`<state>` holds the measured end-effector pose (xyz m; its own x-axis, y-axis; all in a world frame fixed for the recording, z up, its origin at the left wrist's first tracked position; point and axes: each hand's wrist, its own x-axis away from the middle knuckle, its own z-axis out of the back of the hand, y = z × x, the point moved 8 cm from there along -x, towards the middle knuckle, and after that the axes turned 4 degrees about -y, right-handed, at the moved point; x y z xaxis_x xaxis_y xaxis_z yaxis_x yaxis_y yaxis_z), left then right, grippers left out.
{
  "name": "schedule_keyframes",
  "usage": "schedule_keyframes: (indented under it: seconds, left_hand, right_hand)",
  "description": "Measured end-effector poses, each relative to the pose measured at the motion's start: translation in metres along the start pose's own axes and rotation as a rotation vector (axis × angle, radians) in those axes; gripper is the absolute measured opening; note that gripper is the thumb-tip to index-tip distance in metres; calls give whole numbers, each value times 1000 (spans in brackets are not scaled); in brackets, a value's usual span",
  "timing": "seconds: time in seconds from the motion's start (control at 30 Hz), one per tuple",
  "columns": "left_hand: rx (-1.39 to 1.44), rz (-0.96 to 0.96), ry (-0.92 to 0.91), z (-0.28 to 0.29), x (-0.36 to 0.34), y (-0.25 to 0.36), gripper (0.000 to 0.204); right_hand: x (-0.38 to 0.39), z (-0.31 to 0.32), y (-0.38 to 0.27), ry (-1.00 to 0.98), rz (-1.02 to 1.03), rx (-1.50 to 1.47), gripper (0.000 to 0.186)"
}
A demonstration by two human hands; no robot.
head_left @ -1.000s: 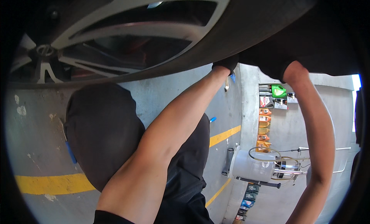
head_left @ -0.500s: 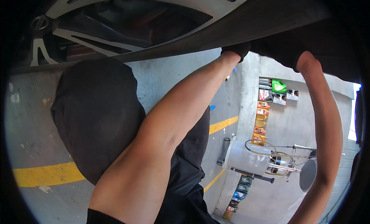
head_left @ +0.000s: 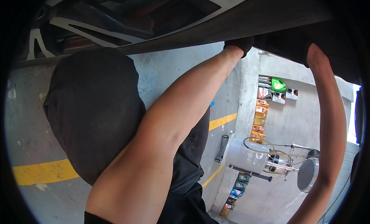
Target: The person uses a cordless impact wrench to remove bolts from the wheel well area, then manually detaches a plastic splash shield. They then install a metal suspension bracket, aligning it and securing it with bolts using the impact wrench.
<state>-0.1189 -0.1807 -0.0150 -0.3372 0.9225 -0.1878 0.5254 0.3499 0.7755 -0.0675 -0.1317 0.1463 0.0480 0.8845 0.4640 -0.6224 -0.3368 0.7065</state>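
Observation:
A car wheel with silver-and-black spokes (head_left: 92, 31) spans the top left, its dark tyre (head_left: 192, 37) running across to the upper right. My left arm reaches up to the tyre's edge. My left hand (head_left: 242, 45), in a black glove, is at the tyre there, its fingers lost in shadow. Farther right, my right arm rises to the dark area beside the tyre. Only the black glove cuff of my right hand (head_left: 308, 56) stands out, as the rest blends into the dark. What either hand holds, if anything, is hidden.
My knee in dark trousers (head_left: 92, 112) is bent below the wheel. A grey floor with yellow lines (head_left: 46, 172) lies beyond. Along a pale wall stand several oil jugs (head_left: 259, 116), a green jug (head_left: 278, 84) and a white tank with hoses (head_left: 246, 152).
My right forearm and wrist have shifted slightly right and up. The left wrist has also moved a little up and right. In the picture, the wheel sits higher, its hub now out of sight.

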Motion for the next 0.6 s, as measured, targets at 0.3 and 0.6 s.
schedule_keyframes:
  seconds: [0.3, 0.6]
  left_hand:
    - [-98, -92, 43, 9, -24, -9, 50]
    - [224, 147, -77, 10, 4, 27, 49]
  right_hand:
    - [-6, 31, -31, 83, 123, 161, 39]
    - [6, 17, -40, 70, 191, 79, 41]
